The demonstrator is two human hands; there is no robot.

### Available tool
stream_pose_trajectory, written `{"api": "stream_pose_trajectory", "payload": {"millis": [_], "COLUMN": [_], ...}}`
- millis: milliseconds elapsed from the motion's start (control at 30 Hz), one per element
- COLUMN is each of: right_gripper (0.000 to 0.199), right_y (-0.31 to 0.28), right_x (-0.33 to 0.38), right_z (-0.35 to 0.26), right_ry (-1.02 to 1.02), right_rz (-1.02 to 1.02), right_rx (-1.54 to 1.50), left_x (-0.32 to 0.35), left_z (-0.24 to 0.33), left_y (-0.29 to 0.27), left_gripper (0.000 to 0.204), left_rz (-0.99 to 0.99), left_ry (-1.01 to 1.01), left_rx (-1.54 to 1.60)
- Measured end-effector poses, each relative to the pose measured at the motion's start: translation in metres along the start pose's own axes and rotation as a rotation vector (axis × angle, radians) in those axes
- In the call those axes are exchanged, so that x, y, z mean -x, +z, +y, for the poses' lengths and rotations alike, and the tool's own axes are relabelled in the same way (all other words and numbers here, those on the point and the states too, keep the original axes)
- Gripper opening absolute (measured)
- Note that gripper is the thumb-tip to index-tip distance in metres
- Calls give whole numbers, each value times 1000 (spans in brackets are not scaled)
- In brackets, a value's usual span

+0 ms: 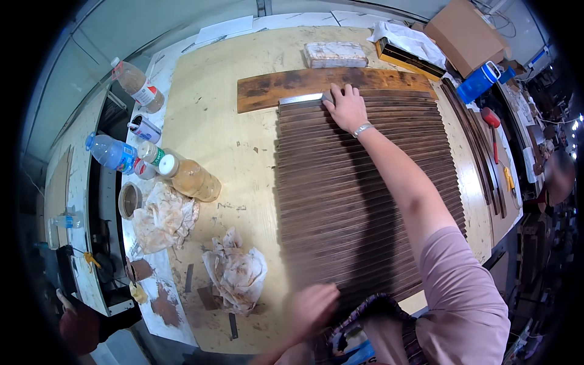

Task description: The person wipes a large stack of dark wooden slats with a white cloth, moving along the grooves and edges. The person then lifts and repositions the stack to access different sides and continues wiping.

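A large dark brown ridged wood panel [328, 176] lies on the table, its slats running crosswise. My right hand [348, 111], with a bracelet at the wrist, reaches across to the panel's far edge. Its fingers are bent over one end of a flat silver metal strip [301, 98], which rests along that edge. Behind the strip lies a stained brown board [274, 91]. My left hand [313, 309] is by the panel's near left corner, curled and smeared by motion; whether it holds anything is hidden.
Left on the table are stained crumpled cloths [236, 274], a jar of tan liquid [194, 179], plastic bottles [112, 153] and a can [145, 129]. A wrapped block [336, 55] sits at the back. Dark strips [480, 146] and a red mallet [490, 118] lie right.
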State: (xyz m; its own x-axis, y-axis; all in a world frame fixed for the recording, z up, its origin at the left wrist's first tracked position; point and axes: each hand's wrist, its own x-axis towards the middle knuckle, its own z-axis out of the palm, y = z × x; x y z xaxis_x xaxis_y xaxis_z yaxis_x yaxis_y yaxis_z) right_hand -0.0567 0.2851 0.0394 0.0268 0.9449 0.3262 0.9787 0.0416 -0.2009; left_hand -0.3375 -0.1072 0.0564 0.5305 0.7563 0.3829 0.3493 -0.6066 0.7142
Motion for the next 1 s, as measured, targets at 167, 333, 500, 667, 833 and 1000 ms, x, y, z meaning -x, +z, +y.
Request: {"api": "stream_pose_trajectory", "payload": {"millis": [167, 333, 500, 667, 833, 1000], "right_gripper": [56, 58, 59, 57, 59, 48], "right_y": [-2, 0, -3, -3, -7, 15], "right_x": [28, 27, 30, 30, 31, 10], "right_z": [6, 0, 9, 2, -65, -59], "right_ry": [-124, -142, -128, -96, -283, -310], "right_rz": [28, 64, 43, 55, 6, -7], "right_rx": [0, -3, 5, -48, -216, -152], "left_x": [-153, -311, -364, -344, -327, -327], "left_z": [-124, -277, -277, -298, -333, -320], "left_y": [-49, -41, -33, -32, -20, -20], "left_gripper": [23, 77, 99, 61, 40, 44], "left_rz": [320, 203, -158, 123, 299, 373], "left_ry": [-206, -362, -427, -357, -359, -550], "left_rx": [-201, -351, -474, 33, 504, 682]}}
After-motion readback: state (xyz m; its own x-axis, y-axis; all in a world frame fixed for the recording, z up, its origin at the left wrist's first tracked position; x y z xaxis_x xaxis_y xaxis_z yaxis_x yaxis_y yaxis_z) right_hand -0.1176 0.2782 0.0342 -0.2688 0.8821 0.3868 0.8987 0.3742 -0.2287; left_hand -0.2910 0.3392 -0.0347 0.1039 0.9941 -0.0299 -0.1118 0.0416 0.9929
